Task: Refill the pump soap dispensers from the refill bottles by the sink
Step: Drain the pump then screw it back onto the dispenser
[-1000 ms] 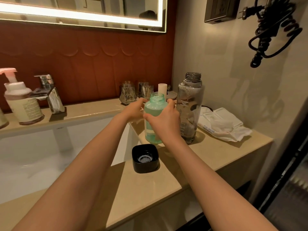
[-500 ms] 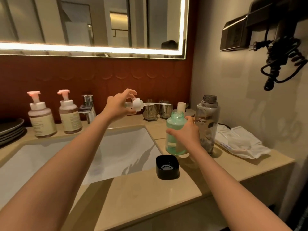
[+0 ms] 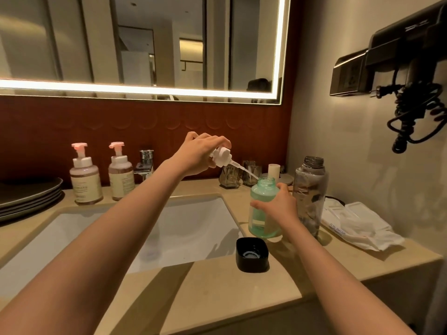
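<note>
1. Now the person works on the green dispenser bottle (image 3: 264, 211), which stands open on the desk (image 3: 217, 293), just right of the sink (image 3: 188, 228) and beside a clear refill bottle (image 3: 310, 194) whose cap is off.
2. The left hand (image 3: 200, 155) is closed around the white pump head (image 3: 223, 157) and holds it in the air, tilted, so that its thin tube (image 3: 249, 173) points down toward the open neck of the green bottle; whether the tip is already inside the neck cannot be told.
3. The right hand (image 3: 278, 209) is wrapped loosely around the side of the green bottle and keeps it upright.
4. A black cap (image 3: 252, 254) lies upside down on the desk in front of the bottle.
5. Two other pump dispensers (image 3: 85, 180) wait behind the sink, their pumps on.
6. The step appears to concern the pump and the open neck. If the pump goes back, the next move calls for guiding the tube straight into the neck and then turning the head tight, while the right hand holds the bottle firm.
</note>
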A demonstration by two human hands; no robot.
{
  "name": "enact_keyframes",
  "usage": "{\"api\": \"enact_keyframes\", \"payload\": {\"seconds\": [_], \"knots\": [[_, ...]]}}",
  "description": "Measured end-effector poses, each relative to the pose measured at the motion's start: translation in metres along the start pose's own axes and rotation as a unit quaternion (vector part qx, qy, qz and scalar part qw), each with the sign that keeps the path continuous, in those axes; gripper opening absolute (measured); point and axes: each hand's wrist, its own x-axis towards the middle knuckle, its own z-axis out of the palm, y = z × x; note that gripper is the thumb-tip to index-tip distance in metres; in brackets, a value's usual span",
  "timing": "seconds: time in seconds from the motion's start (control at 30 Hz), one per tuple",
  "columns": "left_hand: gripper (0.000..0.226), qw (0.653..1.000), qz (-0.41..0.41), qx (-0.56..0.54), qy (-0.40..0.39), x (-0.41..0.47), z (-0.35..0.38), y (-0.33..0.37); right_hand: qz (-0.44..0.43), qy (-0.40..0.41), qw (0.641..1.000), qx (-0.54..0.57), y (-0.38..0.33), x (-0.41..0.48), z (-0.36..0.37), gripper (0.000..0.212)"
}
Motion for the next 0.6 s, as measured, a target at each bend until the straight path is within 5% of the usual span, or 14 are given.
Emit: {"api": "enact_keyframes", "payload": {"seconds": [0.6], "knots": [[0.061, 0.973, 0.130, 0.187, -0.029, 0.031, -0.015, 0.030, -0.009, -0.017, 0.999, 0.026, 0.004, 0.007, 0.001, 0.082]]}}
